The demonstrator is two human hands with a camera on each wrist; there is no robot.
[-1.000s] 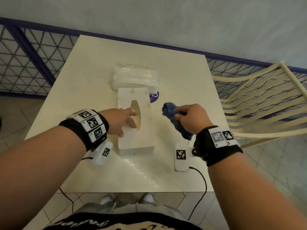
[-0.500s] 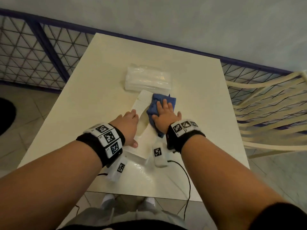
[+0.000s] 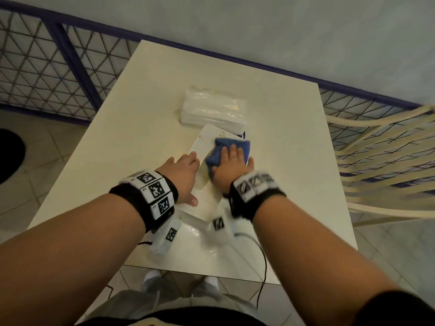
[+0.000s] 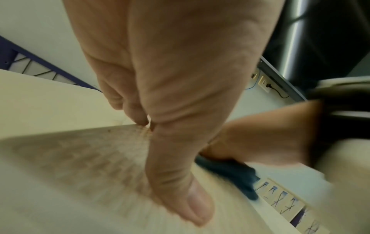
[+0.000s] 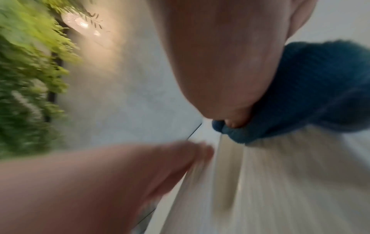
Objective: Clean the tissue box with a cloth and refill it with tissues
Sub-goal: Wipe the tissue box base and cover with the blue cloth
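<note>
Cloth (image 3: 227, 151) now nearer box's (image 3: 206, 142) far edge

Colours and patterns seen on the cream table (image 3: 146, 118)

A blue cloth (image 3: 227, 149) is seen on the white, finely dotted tissue box (image 3: 205, 141); black-and-white square markers are borne on black wristbands (image 3: 150, 196).

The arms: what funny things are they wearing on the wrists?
Each bare forearm has a black wristband carrying white squares printed with black checker-like codes. A small white box with another code hangs under each wrist, and thin black cables trail from them. The right band looks blurred.
</note>
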